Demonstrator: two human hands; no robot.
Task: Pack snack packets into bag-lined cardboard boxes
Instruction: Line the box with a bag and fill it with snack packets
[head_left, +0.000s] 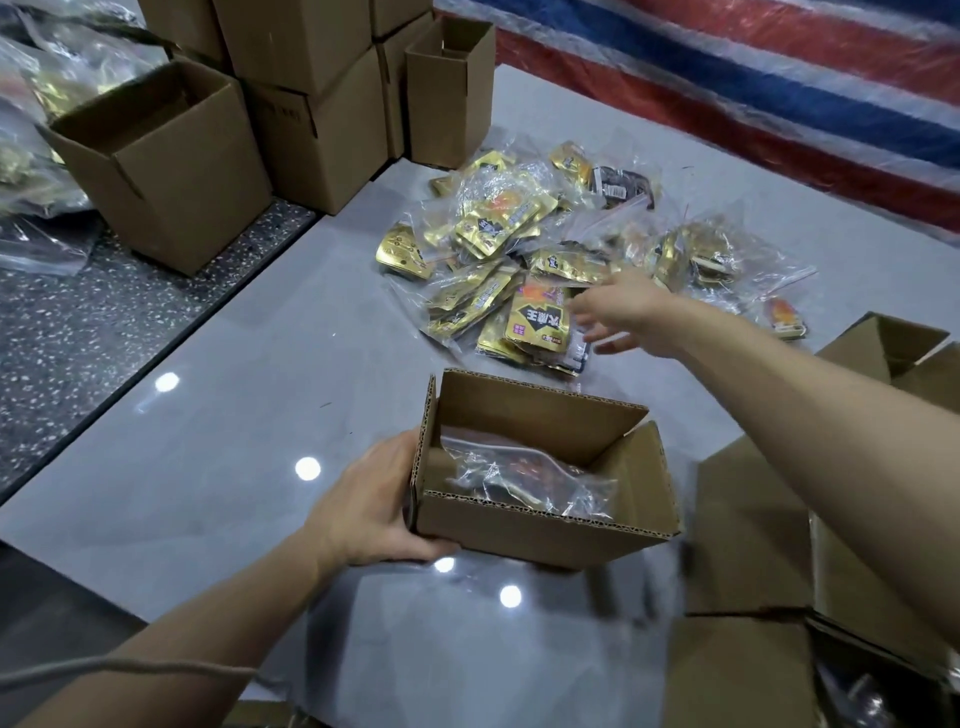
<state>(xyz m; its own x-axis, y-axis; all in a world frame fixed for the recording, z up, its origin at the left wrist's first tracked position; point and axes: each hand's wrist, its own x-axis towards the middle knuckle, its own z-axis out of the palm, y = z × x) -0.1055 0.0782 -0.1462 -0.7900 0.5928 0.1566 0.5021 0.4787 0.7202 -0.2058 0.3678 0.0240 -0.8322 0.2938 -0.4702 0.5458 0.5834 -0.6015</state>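
One open box (524, 532) with bagged packets (519, 475)

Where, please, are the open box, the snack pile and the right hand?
open box (519, 535): head view, front wall.
snack pile (493, 223): head view, gold packet.
right hand (621, 314): head view, middle of hand.

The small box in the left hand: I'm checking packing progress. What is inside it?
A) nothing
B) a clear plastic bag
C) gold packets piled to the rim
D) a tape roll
B: a crumpled clear plastic bag lies low in the small box, well below its rim.
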